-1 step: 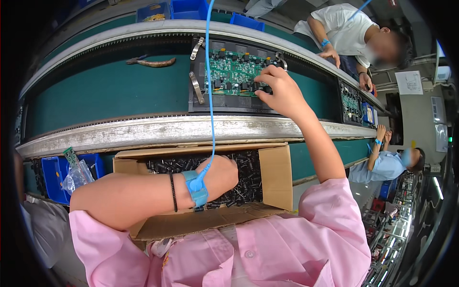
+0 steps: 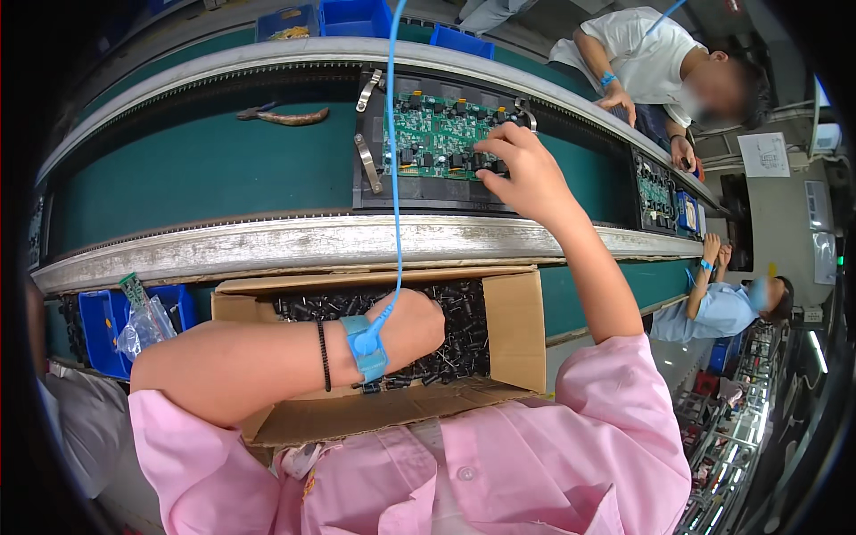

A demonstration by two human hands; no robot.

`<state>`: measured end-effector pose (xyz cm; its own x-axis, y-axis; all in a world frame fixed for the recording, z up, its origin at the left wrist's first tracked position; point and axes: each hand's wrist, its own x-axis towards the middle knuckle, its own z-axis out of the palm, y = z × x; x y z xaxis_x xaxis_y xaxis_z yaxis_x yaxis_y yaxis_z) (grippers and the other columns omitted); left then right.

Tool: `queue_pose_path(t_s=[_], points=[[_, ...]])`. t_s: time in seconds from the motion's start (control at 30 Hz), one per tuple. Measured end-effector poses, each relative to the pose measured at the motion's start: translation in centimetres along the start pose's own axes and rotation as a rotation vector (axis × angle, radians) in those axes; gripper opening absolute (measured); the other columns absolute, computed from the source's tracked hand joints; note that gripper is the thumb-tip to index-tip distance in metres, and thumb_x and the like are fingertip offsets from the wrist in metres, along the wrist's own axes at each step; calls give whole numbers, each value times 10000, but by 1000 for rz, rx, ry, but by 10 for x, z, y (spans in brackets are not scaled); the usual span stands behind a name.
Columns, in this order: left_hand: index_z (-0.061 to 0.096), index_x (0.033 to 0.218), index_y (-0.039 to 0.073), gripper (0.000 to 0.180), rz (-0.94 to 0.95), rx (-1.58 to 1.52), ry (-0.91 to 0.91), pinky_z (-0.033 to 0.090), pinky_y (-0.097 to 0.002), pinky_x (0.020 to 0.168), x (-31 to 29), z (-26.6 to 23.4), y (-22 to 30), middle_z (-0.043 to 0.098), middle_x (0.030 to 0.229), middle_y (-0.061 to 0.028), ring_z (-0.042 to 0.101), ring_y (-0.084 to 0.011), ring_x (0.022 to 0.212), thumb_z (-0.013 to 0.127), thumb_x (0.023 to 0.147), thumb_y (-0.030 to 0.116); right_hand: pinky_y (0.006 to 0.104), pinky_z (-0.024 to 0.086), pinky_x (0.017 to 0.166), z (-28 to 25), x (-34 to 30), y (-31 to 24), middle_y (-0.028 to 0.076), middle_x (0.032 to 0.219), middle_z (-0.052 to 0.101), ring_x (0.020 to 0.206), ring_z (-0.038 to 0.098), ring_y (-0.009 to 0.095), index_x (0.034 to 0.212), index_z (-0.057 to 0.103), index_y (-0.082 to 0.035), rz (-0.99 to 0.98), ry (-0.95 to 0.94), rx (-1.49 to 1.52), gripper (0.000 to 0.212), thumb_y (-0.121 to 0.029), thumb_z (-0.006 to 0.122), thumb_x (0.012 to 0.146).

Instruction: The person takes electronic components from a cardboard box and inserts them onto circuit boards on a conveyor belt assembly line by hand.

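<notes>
Head view: beyond the open brown cardboard box (image 2: 517, 325), the right hand (image 2: 531, 178) curls over the green rectangular circuit board (image 2: 439, 135); the left hand (image 2: 414, 330) is over the box, fingers hidden. I cannot tell either grip; light fingertip pressure should suit.

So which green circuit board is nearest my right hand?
The central circuit board, in the black tray with metal clips: your right hand is over it. Others, like the far-right board, lie well away.

The cord (image 2: 398, 250) above your left hand (image 2: 415, 330) has swayed very slightly rightward near its upper end.
</notes>
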<state>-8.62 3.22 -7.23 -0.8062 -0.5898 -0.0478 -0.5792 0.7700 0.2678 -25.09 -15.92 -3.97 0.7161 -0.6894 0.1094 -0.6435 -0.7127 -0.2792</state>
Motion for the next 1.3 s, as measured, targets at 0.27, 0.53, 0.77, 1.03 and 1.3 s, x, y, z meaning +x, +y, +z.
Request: queue_pose_path(t_s=[0.27,0.53,0.77,1.03,1.3], points=[[668,606,51,73,161,-176,78,469,-383,490,2,-4,-18,620,599,-106,551,-278,511,612,640,19,292,450,738,-21,-19,-28,61,998,608,853,553,209,999,673,-34,-56,122,155,273,-9,669,727],[644,719,5,57,34,-164,-21,504,-367,544,5,-19,-16,611,742,-148,587,-284,582,615,675,23,301,450,744,-34,-28,-48,73,992,609,865,556,220,995,670,-21,-132,37,308,278,-1,660,719],[637,737,-20,80,-45,-246,-176,501,-392,514,7,-22,-14,611,757,-163,575,-311,540,617,665,8,304,454,752,-33,-27,-54,77,996,612,877,562,225,992,668,-11,-188,-23,318,269,3,654,724],[637,652,-20,34,-28,-332,15,497,-403,501,5,-21,-18,610,702,-174,575,-326,532,607,669,-14,312,458,762,-29,-29,-58,82,1001,613,870,569,236,985,671,-8,-171,-80,356,253,-8,655,733],[643,635,-17,54,-31,-317,-60,492,-404,512,5,-23,-9,620,658,-174,580,-338,540,605,669,0,315,458,756,-32,-33,-59,88,998,617,865,570,239,978,674,-5,-150,-96,367,244,-10,653,735]])
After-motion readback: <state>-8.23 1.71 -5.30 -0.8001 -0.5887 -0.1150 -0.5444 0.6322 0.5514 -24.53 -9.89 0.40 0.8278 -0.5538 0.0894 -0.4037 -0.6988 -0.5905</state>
